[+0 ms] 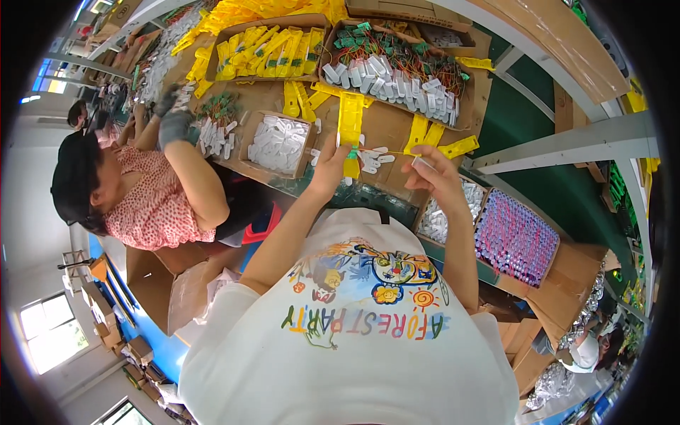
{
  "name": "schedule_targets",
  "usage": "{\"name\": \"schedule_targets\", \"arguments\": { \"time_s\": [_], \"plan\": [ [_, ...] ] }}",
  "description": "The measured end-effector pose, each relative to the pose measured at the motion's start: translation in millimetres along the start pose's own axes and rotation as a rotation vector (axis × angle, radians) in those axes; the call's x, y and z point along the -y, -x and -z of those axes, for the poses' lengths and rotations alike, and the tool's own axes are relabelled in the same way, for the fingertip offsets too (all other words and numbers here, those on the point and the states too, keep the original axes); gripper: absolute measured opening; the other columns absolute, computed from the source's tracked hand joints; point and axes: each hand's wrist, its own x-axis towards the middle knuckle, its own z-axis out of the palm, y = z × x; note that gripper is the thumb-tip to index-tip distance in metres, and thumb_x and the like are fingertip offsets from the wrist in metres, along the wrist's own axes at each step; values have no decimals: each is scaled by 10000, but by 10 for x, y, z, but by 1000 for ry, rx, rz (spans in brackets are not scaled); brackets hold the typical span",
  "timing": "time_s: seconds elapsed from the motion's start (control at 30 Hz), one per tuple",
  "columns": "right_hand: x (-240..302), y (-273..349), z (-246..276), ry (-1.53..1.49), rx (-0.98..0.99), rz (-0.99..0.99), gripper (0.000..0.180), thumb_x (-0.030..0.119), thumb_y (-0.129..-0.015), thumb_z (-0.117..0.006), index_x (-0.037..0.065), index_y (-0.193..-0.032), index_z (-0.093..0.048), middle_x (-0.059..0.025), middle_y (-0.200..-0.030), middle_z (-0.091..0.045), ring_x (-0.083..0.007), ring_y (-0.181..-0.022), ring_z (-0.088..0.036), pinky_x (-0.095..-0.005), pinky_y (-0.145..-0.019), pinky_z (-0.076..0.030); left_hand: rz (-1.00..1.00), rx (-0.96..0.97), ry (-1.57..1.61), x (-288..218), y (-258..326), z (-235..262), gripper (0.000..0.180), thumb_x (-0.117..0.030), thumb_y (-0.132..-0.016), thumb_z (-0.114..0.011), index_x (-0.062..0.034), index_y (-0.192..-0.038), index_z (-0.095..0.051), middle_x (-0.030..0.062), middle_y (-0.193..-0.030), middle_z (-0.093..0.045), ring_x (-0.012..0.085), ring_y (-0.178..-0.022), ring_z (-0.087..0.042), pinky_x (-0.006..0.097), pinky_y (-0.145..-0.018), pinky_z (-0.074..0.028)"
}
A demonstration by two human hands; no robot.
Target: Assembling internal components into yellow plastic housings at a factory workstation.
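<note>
The left hand point(331, 164) is closed in a pinch on the lower end of a long yellow plastic strip point(350, 127), which stands roughly upright from the fingers with a small green part point(352, 151) at the grip point; holding it by the end keeps the rest of the strip free above the table. The right hand point(433, 172) is raised just to the right of the strip, fingers curled with thumb and forefinger closed on a small white piece point(419, 162), presented toward the strip's lower end. Beneath the strip, loose white pieces point(370, 160) lie within short reach. Left of the strip, an open cardboard tray point(251, 136) holds more white pieces. Behind the strip, a larger box point(333, 53) holds white connectors with green and red wiring, and beside that a box of yellow strips point(265, 49). Well right of the strip, a tray of purple parts point(515, 239) sits at the table edge. Far left of the strip, a co-worker's gloved hand point(174, 127) works over a separate pile.
</note>
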Motion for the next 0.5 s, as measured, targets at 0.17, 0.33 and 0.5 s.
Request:
{"name": "schedule_targets", "arguments": {
  "time_s": [0.17, 0.33, 0.5],
  "plan": [
    [199, -123, 88, 327, -153, 193, 277, 77, -872, -588, -13, -1118, -496, -122, -897, -656, -142, -771, -645, -261, -674, -545, -49, 94, -275, -37, 154, 60, 185, -85, -881, -527, -41, -1059, -507, 48, -828, -579, 112, -671, -572, 254, -615, -469],
    [50, -465, -189, 124, -347, 428, 184, 92, -881, -580, -3, -1028, -521, -121, -923, -656, -151, -821, -648, -255, -722, -543, -170, 101, -313, 114, 241, 6, 212, -80, -842, -621, -13, -1012, -513, 46, -765, -589, 97, -656, -564, 248, -579, -459],
    [2, -586, -353, 496, -531, 495, 129, 155, -892, -583, 31, -907, -553, -70, -814, -661, -107, -765, -617, -245, -590, -485, -213, 160, -280, 142, 388, -124, 274, -48, -875, -547, -20, -1097, -387, 56, -805, -591, 126, -680, -604, 268, -582, -494]
  ]
}}
